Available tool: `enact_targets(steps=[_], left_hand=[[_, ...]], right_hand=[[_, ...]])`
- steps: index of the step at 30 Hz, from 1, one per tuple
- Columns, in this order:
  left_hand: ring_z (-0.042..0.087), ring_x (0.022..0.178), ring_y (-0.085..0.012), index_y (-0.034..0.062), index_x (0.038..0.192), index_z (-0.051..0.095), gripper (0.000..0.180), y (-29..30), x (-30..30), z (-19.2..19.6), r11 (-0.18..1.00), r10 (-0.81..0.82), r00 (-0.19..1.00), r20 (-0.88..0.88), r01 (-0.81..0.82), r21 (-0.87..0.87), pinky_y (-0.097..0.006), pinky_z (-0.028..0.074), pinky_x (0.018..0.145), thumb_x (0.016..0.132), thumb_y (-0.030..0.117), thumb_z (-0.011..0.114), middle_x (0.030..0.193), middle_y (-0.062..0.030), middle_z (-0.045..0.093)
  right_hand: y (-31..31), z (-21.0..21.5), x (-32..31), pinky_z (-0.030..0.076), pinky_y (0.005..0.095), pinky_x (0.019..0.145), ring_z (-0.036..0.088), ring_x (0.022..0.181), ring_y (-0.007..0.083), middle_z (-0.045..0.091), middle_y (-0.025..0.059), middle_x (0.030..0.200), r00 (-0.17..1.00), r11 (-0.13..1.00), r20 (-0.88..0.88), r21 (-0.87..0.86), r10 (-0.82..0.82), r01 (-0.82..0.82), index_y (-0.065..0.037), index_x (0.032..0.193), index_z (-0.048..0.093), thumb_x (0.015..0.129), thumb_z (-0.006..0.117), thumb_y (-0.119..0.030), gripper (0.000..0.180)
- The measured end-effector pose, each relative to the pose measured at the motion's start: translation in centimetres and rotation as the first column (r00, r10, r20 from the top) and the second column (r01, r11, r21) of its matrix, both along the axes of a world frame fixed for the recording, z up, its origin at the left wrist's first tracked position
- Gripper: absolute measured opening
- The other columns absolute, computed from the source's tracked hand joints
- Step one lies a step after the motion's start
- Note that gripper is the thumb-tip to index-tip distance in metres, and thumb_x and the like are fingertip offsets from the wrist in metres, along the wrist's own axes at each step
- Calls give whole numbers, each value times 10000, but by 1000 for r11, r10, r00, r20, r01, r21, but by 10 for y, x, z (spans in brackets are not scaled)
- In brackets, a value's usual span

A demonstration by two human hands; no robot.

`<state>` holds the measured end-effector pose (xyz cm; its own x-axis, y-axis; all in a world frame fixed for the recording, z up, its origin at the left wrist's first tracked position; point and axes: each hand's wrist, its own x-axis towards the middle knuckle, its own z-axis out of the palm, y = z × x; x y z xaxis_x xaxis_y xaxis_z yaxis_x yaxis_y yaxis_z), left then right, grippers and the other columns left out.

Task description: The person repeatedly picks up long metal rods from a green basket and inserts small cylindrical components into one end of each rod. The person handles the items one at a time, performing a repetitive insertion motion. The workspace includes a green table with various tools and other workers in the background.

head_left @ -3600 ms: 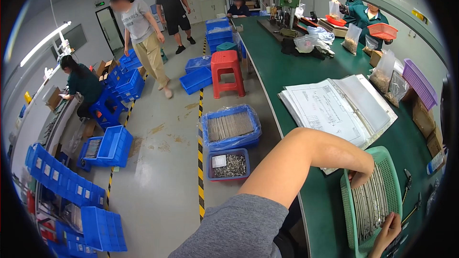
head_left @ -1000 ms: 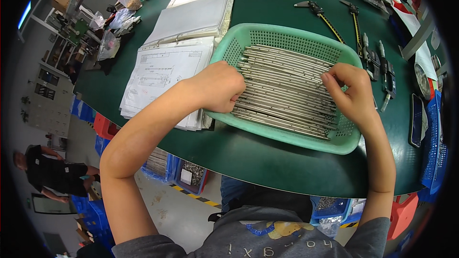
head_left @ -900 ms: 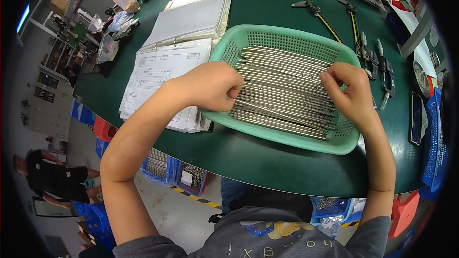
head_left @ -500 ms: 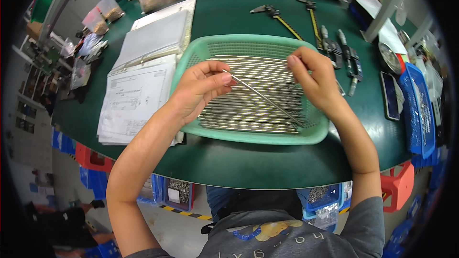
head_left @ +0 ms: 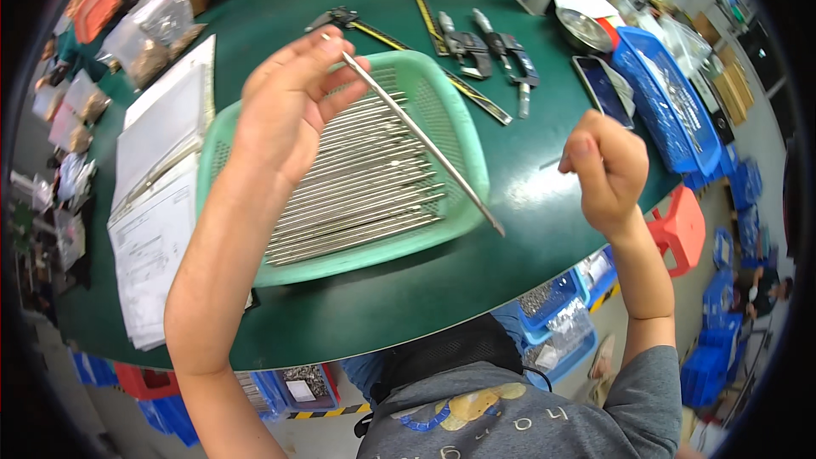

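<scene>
My left hand is raised over the basket, its thumb and fingers pinched on the upper end of a thin metal rod. The rod slants down to the right, and its lower tip reaches past the basket's rim. Beneath lies a green plastic basket with many similar metal rods laid side by side; my left hand and forearm hide part of them. To the right of the basket, my right hand is closed above the table. A short, thin grey piece shows at its fingertips; what it is cannot be made out.
An open binder of papers lies left of the basket. Calipers and micrometers lie beyond it. At the right are a phone and a blue basket. A red stool stands beyond the table edge.
The view has swung to the right. My left hand has lifted the rod higher, away from the others. My right hand has moved from over the basket to its right side.
</scene>
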<state>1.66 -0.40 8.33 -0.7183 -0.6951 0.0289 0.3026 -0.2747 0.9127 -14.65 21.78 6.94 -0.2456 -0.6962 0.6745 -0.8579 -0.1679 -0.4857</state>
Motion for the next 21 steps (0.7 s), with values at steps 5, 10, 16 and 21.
enact_targets(steps=[5, 10, 16, 21], left_hand=[[571, 774, -147, 10, 940, 490, 154, 19, -24, -38, 984, -131, 982, 138, 112, 138, -263, 511, 695, 807, 77, 528, 838, -60, 547], [571, 762, -131, 4, 961, 485, 176, 17, -21, -53, 982, -122, 967, 225, 84, 172, -232, 523, 673, 819, 98, 526, 829, -86, 564], [576, 740, -126, -9, 966, 480, 187, 18, -20, -51, 985, -101, 972, 214, 67, 161, -218, 527, 652, 819, 97, 525, 816, -99, 567], [576, 733, -122, -18, 963, 478, 190, 19, -22, -52, 987, -97, 971, 220, 65, 149, -201, 531, 636, 815, 89, 528, 811, -101, 564]], right_hand=[[26, -18, 19, 298, 304, 374, 391, 391, 208, 421, 58, 504, 985, 991, -131, 97, 110, -97, -47, 566, 481, 701, 594, -70, 178], [28, -29, 30, 281, 298, 361, 369, 370, 192, 404, 38, 485, 980, 990, -174, 115, 96, -76, -69, 544, 456, 676, 625, -94, 217], [30, -29, 29, 269, 292, 354, 358, 363, 183, 401, 30, 482, 971, 991, -224, 124, 85, -59, -74, 545, 459, 672, 629, -109, 214], [28, -32, 28, 267, 287, 357, 363, 366, 175, 408, 23, 485, 973, 992, -215, 114, 81, -57, -75, 554, 472, 667, 632, -119, 200]])
